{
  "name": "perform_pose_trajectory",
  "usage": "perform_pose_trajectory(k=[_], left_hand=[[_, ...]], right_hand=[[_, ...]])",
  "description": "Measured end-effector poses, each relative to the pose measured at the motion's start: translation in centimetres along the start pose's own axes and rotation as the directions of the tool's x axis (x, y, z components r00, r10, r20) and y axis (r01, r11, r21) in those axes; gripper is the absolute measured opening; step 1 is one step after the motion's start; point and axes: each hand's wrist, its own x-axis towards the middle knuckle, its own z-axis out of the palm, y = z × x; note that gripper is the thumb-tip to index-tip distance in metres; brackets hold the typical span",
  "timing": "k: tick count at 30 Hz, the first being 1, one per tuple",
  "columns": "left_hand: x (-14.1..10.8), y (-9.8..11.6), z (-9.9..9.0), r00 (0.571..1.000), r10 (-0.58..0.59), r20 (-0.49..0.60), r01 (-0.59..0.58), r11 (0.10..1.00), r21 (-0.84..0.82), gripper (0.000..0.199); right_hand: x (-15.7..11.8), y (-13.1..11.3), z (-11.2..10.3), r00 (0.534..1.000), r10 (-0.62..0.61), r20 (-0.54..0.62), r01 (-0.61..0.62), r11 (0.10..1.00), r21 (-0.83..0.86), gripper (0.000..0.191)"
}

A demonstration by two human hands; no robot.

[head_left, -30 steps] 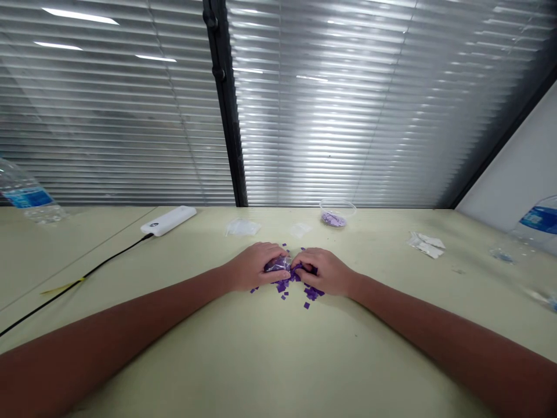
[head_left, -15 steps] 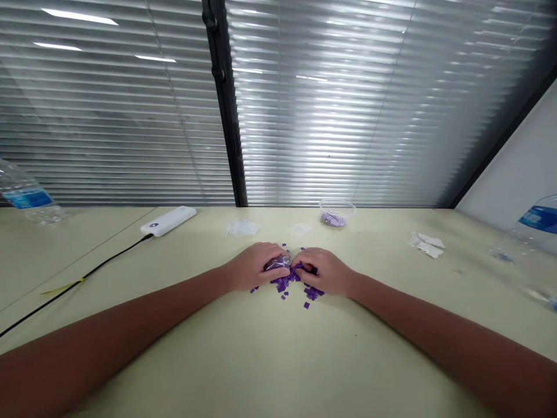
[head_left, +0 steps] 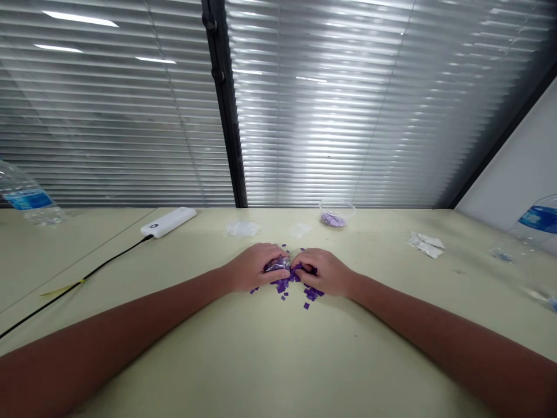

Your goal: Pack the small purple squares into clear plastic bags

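Small purple square pieces [head_left: 282, 285] lie in a loose pile at the middle of the table, around and under both hands. My left hand [head_left: 257, 267] is wrapped round a clear plastic bag [head_left: 277, 265] with purple showing through it, its opening towards the right hand hard to make out. Close beside it, my right hand [head_left: 324, 271] has its fingers bent together over the pile at the bag's right side, with purple pieces at the fingertips. A single purple square [head_left: 307, 306] lies nearer to me, below the right hand.
Behind the hands are flat clear bags [head_left: 242, 228] and a round clear container [head_left: 334, 219] holding light purple pieces. A white power bank [head_left: 169, 222] with a black cable lies left. White packets [head_left: 426, 244] lie right. Bottles stand left [head_left: 29, 199] and right [head_left: 539, 218].
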Motion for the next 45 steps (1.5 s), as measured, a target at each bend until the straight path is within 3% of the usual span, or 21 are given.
perform_pose_trajectory(k=[45], left_hand=[[0.05,-0.01,0.02,1.000,-0.003,-0.004,0.003,1.000,0.011,0.040]], right_hand=[[0.01,-0.05,0.00,1.000,-0.005,-0.006,0.005,1.000,-0.011,0.014]])
